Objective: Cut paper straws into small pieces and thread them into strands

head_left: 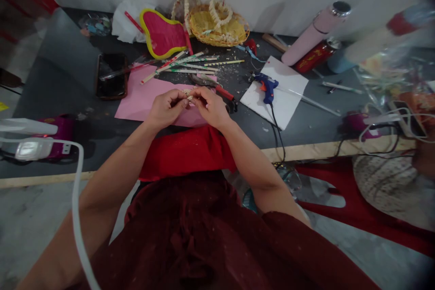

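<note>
- Two hands I watch through the head camera: the bare left hand (164, 108) and the bare right hand (212, 106). Each grip is closed to a fingertip pinch on one small cream-coloured knobbly piece (188, 93), above the pink paper sheet (136, 104).
- To do this well, I judge, the pressure must be light and even, since the piece looks delicate.
- On the dark grey surface (50, 77) I count one blue-and-orange glue gun (268, 88), one square white board (292, 99) and one yellow woven basket (200, 25).
- The slim white printed sticks (193, 71) overlap; at least five.
</note>
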`<state>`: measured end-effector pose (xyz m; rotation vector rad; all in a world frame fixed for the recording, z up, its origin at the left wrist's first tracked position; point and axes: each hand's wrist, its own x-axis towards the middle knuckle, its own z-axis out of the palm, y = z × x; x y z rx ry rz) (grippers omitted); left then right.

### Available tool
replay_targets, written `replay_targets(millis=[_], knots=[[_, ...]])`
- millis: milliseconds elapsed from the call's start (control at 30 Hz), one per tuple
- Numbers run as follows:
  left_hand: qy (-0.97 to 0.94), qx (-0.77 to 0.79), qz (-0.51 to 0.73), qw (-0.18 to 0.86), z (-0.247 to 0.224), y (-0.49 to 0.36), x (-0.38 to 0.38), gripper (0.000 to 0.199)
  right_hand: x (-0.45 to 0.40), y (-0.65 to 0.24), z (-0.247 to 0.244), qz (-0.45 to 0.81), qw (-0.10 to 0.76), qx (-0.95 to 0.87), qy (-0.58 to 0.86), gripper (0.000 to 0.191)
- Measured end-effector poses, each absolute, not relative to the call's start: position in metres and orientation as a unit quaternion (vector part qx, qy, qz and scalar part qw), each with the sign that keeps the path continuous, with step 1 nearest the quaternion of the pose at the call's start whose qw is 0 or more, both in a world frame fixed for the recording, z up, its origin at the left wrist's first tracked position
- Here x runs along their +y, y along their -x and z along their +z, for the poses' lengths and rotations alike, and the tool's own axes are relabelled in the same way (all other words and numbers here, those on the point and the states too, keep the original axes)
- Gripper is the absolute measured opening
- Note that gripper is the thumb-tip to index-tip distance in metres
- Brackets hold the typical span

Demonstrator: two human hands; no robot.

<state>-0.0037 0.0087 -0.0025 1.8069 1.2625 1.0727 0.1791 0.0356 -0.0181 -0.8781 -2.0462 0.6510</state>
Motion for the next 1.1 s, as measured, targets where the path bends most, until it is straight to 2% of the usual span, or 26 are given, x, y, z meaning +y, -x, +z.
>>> replay_targets(millis=[1100], knots=[[-0.700,0.490,0.411,0.319,-0.0069,0.0053,0.0087,0.020,0.0364,-0.1802,-0.0167,0.251,0.386,-0.822,0.334,0.014]])
